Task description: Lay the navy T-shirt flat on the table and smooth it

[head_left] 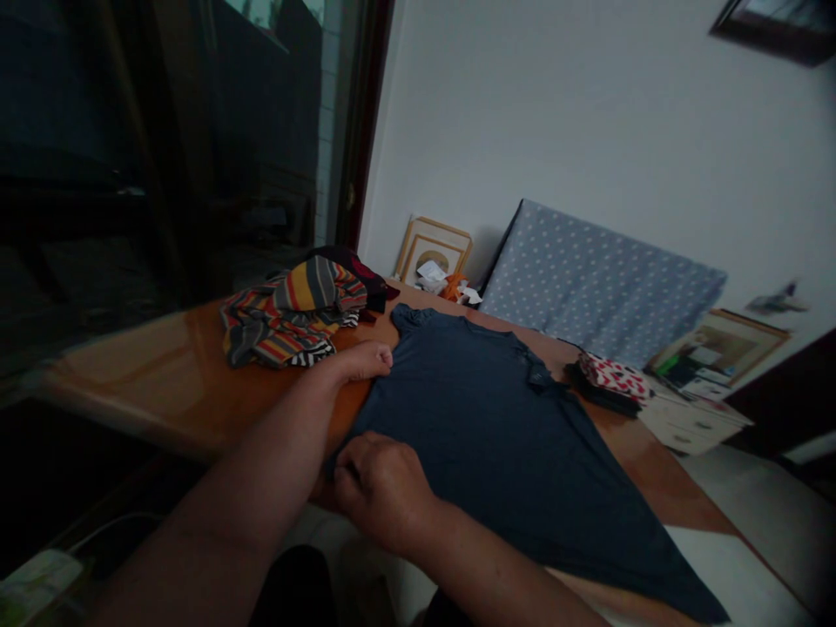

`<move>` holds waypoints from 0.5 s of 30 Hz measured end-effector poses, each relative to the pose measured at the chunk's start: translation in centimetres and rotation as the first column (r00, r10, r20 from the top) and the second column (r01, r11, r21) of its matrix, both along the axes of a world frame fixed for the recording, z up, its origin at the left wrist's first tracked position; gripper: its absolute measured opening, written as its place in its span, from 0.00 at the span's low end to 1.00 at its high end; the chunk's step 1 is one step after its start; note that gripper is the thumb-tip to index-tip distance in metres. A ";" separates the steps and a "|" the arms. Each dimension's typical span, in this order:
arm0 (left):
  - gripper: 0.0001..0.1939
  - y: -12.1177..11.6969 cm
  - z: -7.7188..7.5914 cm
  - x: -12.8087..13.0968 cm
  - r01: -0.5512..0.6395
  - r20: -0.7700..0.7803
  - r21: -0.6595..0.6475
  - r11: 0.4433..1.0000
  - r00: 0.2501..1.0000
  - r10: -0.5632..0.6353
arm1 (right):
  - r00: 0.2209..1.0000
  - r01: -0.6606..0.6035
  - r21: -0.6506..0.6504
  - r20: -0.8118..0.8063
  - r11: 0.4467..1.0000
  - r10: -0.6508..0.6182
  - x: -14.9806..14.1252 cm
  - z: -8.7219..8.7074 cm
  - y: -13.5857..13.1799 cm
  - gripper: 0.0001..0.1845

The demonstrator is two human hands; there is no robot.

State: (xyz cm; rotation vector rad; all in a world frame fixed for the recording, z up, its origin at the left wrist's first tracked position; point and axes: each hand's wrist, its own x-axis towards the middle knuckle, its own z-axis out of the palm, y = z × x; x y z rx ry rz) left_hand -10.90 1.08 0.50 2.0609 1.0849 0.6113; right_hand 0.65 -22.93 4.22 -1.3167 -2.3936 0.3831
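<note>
A dark blue T-shirt [483, 418] lies spread over the wooden table, its neck toward the wall and its hem toward me. My left hand [371, 359] is closed on the shirt's left edge, just below the ruffled sleeve. Nearer to me, my right hand [382, 483] pinches the same side at the lower left corner of the hem. Both forearms reach in from the bottom of the view. The fabric between the two hands runs along the shirt's side.
A heap of striped clothes [293, 309] sits on the table [176, 374] at the left. Folded clothes [610, 380] are stacked at the right. Behind stand a framed picture [434, 248] and a grey dotted cloth-covered panel [601, 279]. A small drawer cabinet [692, 422] is at right.
</note>
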 end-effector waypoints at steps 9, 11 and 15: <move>0.13 -0.9 0.9 -0.5 0.084 -0.048 -0.073 0.994 0.995 -0.088 | 0.983 -0.035 0.020 -0.182 0.999 0.038 1.4 -0.2 -1.3 0.11; 0.14 -0.7 0.7 -0.5 0.099 -0.047 -0.085 0.991 0.994 -0.104 | 0.978 0.019 0.035 -0.207 0.999 -0.011 2.9 0.1 -1.6 0.11; 0.14 0.1 0.2 -0.4 0.097 -0.066 -0.065 0.993 0.993 -0.101 | 0.962 0.185 0.066 -0.216 0.980 -0.167 7.4 0.4 -2.3 0.11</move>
